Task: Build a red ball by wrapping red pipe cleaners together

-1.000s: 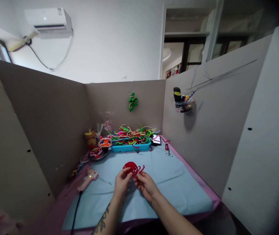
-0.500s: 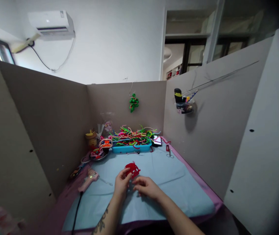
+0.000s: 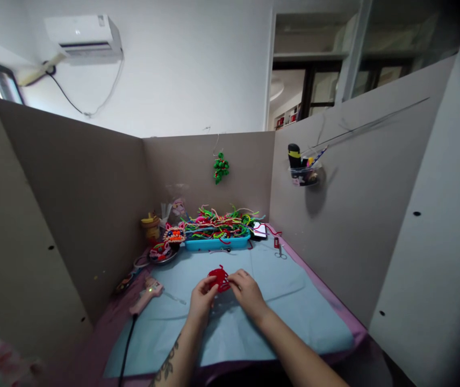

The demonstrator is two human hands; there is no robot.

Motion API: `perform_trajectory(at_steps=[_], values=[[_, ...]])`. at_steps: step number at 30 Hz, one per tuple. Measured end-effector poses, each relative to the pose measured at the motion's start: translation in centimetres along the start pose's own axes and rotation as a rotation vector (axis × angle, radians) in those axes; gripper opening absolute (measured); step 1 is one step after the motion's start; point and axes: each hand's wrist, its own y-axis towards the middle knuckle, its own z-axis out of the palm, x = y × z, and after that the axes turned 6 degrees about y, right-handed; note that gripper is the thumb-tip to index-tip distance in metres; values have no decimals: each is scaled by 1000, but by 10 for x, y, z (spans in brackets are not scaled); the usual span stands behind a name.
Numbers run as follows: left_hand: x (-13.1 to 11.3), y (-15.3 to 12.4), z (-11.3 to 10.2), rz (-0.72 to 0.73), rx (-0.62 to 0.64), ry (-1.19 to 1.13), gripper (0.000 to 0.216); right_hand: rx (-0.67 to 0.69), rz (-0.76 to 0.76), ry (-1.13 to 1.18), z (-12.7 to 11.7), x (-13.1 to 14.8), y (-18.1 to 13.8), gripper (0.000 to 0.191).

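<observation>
A round red openwork piece (image 3: 218,280), which looks bent from fuzzy pipe cleaners, is held above the blue cloth. My left hand (image 3: 202,296) pinches its left side between thumb and fingers. At its right edge, my right hand (image 3: 246,290) has thumb and fingertips closed on the red strands. A short red end sticks up from the top of the piece. The fingertips hide part of its rim.
Behind the hands stands a blue tray (image 3: 217,245) heaped with colourful pipe cleaners (image 3: 222,223). A pink glue gun (image 3: 146,299) lies left, its black cord running forward. Scissors (image 3: 280,253) lie back right; a metal bowl (image 3: 164,260) holds finished-looking pieces. Grey panels enclose the table.
My right hand has moved up and slightly right, from below the red piece to its right edge, and now grips there. The red piece has turned a little in my left hand.
</observation>
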Motion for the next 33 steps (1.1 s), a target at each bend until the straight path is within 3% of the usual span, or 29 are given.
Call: perform_trajectory(at_steps=[11,19,33], values=[[-5,-6,1,-47,71,-15,50,13,55,40,5,-10,2,21],[-2,-5,0,-59,54,-71,52,-70,265,272,13,-4,-5,17],[-10,-10,2,-52,42,-70,49,-92,385,506,17,-4,-5,20]])
